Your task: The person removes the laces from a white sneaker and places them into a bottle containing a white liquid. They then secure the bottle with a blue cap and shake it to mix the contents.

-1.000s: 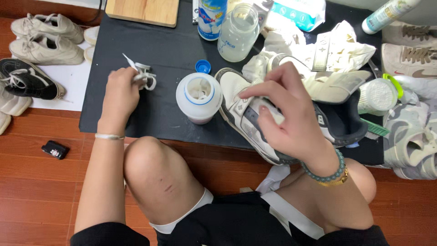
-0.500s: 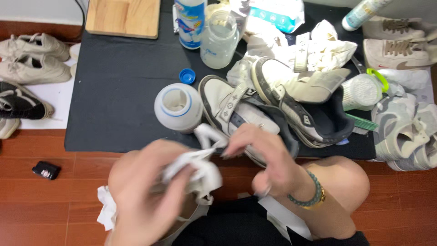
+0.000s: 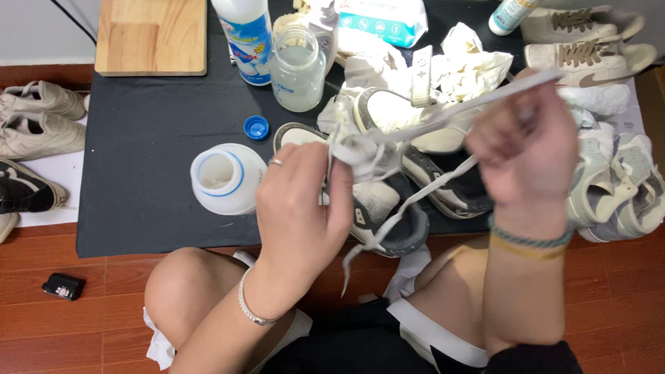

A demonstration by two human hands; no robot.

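My left hand (image 3: 305,201) pinches one end of a white shoelace (image 3: 443,111), bunched with a bit of white cloth at my fingertips. My right hand (image 3: 523,149) grips the same lace farther along and holds it taut, raised above the mat. A loose part of the lace hangs down toward my knees. Beneath my hands a grey and white sneaker (image 3: 388,208) lies on the black mat (image 3: 152,159). A white open tub (image 3: 225,179) stands just left of my left hand.
A blue cap (image 3: 255,127), a clear jar (image 3: 298,69), a blue and white bottle (image 3: 244,38), a wipes pack (image 3: 384,17) and crumpled cloths (image 3: 471,69) crowd the mat. A wooden board (image 3: 152,36) lies far left. Shoes lie at both sides; a small black object (image 3: 62,285) is on the floor.
My hands have left the sneaker and come up over my lap with the lace. They have moved apart, and the lace is now stretched between them.
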